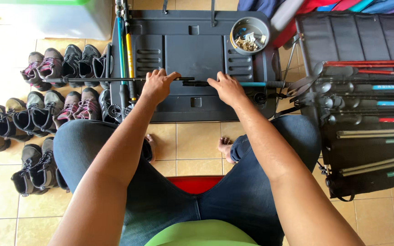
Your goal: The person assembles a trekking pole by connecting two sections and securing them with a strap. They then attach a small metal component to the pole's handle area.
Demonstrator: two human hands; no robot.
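A long thin trekking pole (92, 80) lies across a dark grey plastic work tray (192, 50) on the floor in front of me. My left hand (158, 85) grips its black shaft near the middle. My right hand (226, 87) holds the thicker section just to the right, where a teal segment (252, 84) and a black end stick out. The pole's thin end reaches left over the shoes.
Several hiking shoes (46, 107) stand in rows on the tiled floor at left. More poles (125, 45) lie on the tray's left edge. A round grey bowl (250, 35) of small parts sits at the tray's back right. A black mat (365, 41) with many poles lies at right.
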